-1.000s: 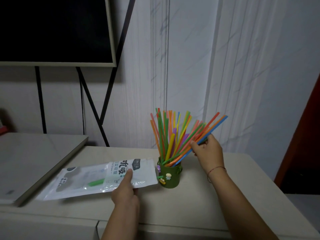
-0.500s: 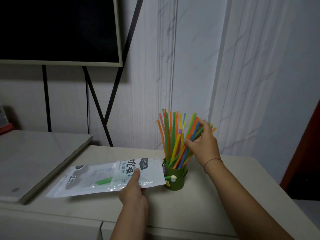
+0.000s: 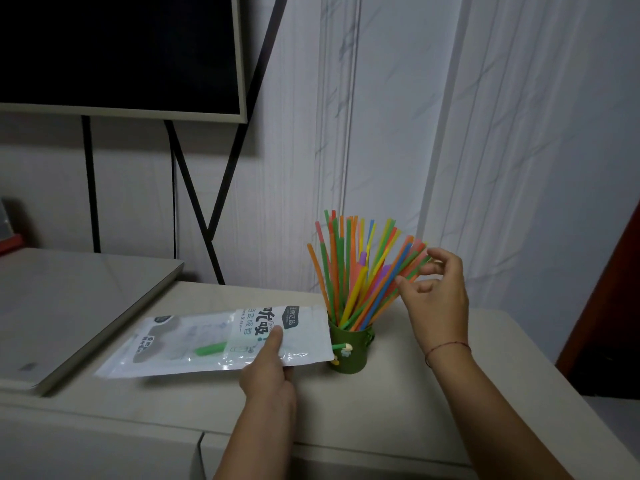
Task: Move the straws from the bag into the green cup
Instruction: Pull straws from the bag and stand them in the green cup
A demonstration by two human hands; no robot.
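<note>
A small green cup (image 3: 349,344) stands on the beige tabletop (image 3: 398,403) and holds a fan of several coloured straws (image 3: 356,271). My right hand (image 3: 436,292) hovers just right of the straw tips, fingers spread, touching or almost touching the outermost ones and gripping none. My left hand (image 3: 268,372) pinches the near edge of a clear and white plastic bag (image 3: 214,341) that lies flat, its mouth against the cup. One green straw piece (image 3: 209,349) shows inside the bag.
A raised grey panel (image 3: 69,306) lies to the left of the bag. A dark screen (image 3: 117,53) on a black stand hangs over the back left. A white wall stands behind, and a dark red edge (image 3: 609,306) at the far right.
My right hand has let go of the bundle of straws, which now stands in the cup, and its fingers have opened. My left hand keeps hold of the bag.
</note>
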